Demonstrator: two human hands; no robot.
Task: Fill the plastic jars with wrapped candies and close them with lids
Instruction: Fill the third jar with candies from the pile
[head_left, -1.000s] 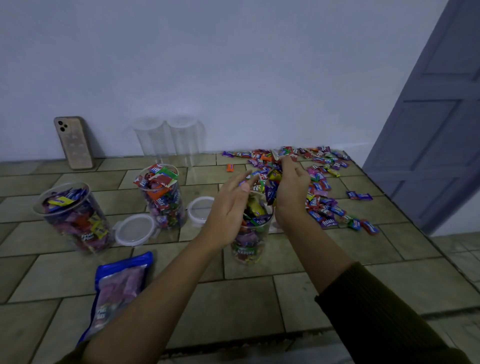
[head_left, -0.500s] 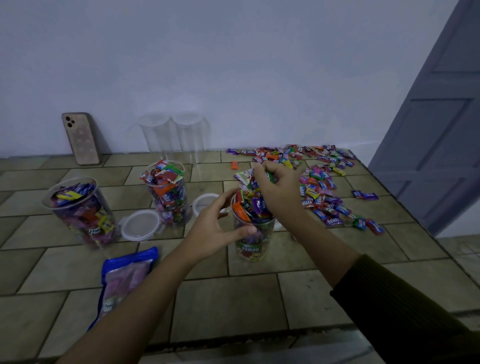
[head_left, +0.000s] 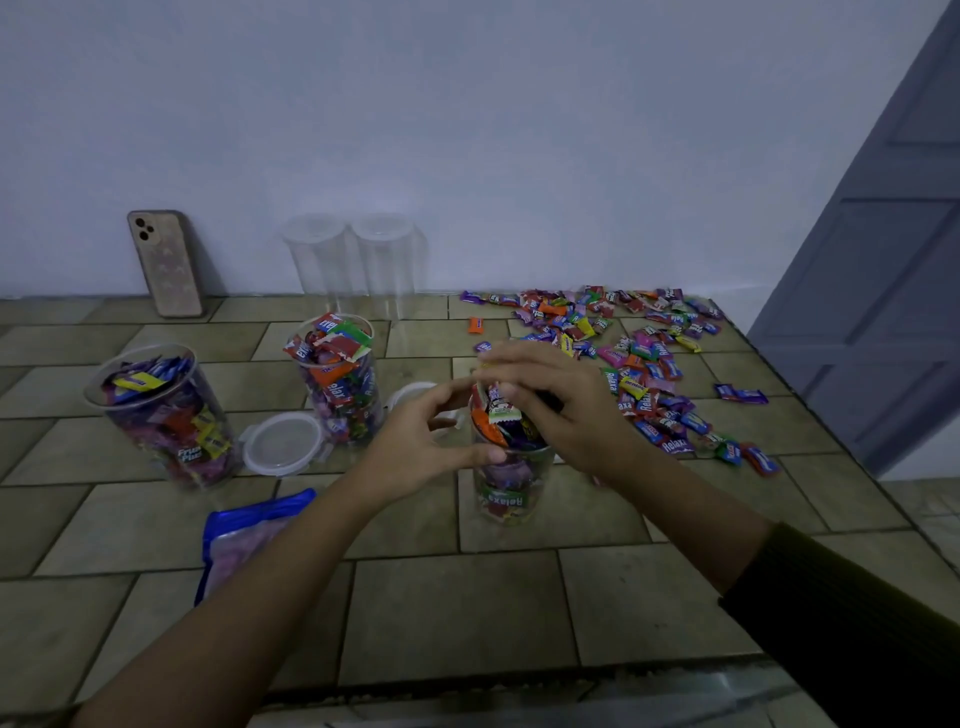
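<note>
A clear plastic jar (head_left: 511, 486) stands at the middle of the tiled counter, heaped with wrapped candies above its rim. My left hand (head_left: 418, 444) holds its left side, thumb across the front just under the rim. My right hand (head_left: 558, 402) lies over the jar's mouth with its fingers spread on the top candies. A loose pile of wrapped candies (head_left: 631, 353) spreads over the counter to the right and behind. Two other full, uncovered jars stand at the left (head_left: 161, 415) and middle left (head_left: 337, 382). One lid (head_left: 283, 441) lies between them; a second lid (head_left: 415, 391) shows behind my left hand.
Two empty clear jars (head_left: 317, 260) (head_left: 384, 260) stand against the wall. A phone (head_left: 166, 262) leans on the wall at the left. A blue candy bag (head_left: 249, 540) lies near my left forearm. The counter's edge runs beside a grey door (head_left: 883, 270) on the right.
My right hand came from the pile with candies, dropped to the jar's mouth and now lies across it. My left hand moved in and took hold of the jar's side.
</note>
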